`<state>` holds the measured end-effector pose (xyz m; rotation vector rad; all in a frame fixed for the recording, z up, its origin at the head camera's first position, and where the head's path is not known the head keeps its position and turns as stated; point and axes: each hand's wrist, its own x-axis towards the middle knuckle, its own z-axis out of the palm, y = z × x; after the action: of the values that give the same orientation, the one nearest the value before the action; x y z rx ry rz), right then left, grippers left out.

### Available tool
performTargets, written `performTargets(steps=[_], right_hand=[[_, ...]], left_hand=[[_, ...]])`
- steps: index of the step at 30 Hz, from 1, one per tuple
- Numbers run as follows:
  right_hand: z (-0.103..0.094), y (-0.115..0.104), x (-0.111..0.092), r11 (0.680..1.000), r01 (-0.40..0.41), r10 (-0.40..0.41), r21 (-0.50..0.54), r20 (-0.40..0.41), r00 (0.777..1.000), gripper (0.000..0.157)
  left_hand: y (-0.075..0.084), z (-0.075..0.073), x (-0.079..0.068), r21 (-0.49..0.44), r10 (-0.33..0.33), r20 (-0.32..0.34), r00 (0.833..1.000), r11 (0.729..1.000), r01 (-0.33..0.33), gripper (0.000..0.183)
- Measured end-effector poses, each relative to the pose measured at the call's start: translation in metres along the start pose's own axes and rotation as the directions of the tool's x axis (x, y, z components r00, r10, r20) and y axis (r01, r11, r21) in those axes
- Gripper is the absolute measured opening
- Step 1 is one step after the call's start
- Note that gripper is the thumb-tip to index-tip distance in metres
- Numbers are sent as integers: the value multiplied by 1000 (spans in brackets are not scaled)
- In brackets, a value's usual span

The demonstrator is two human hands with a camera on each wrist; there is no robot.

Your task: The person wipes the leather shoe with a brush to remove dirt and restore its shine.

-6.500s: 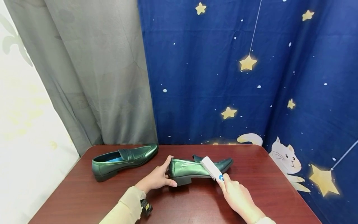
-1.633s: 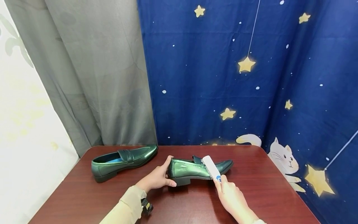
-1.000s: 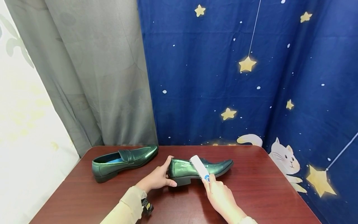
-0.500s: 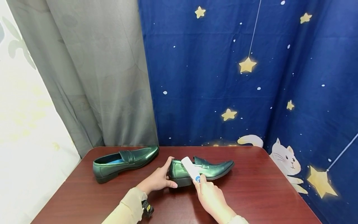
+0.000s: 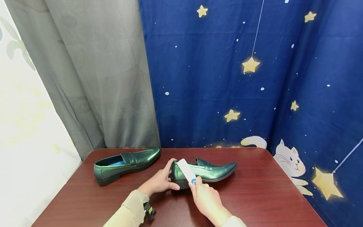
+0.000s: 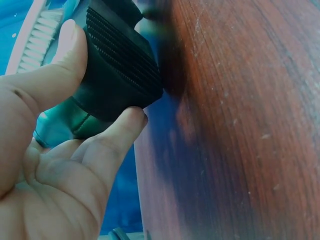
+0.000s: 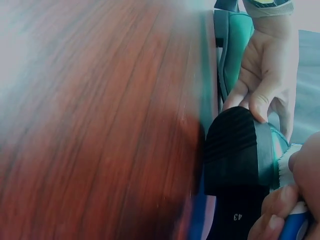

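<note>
A shiny green loafer [image 5: 215,171] lies toe to the right near the middle of the table. My left hand [image 5: 160,180] grips its heel, thumb on the near side and fingers behind. The shoe is tilted, so the ridged black heel [image 6: 122,60] shows in the left wrist view, and the sole [image 7: 235,210] marked 43 in the right wrist view. My right hand [image 5: 206,197] holds a white brush [image 5: 186,170] by its handle, which has a blue end [image 7: 295,225]. The white bristles [image 6: 42,37] face the side of the shoe near the heel.
A matching green loafer [image 5: 124,165] with a blue insole stands at the back left of the reddish-brown wooden table [image 5: 255,201]. Behind the table hang a grey curtain [image 5: 113,78] and a blue star-patterned curtain [image 5: 198,78].
My right hand has moved the brush left along the loafer's side, from near the strap to the heel. My left hand keeps its grip on the heel, and the other loafer stays put.
</note>
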<state>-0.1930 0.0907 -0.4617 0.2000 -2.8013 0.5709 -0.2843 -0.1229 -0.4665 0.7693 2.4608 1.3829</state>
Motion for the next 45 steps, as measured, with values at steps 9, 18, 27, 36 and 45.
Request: performTargets(steps=[9,18,27,36,45], right_hand=[[4,-11,1,999,-18,16,49,44,999,32],[10,-17,0,999,7,-8,42,38,999,33],[9,-16,-2,999,27,-27,17,8,1000,32],[4,-6,-3,999,21,-22,-27,-20,1000,31],[-2,11,-9,1000,-18,17,-15,-12,1000,30]], left_hand=[[-2,0,1,5,4,-5,1000,1000,-4,103],[-2,1,0,9,-3,-2,1000,1000,3,106],[0,0,-1,1,6,-2,1000,1000,-6,104],[5,-2,-1,-7,7,3,1000,1000,-7,103],[2,-3,-1,70,-14,-2,1000,997,14,106]])
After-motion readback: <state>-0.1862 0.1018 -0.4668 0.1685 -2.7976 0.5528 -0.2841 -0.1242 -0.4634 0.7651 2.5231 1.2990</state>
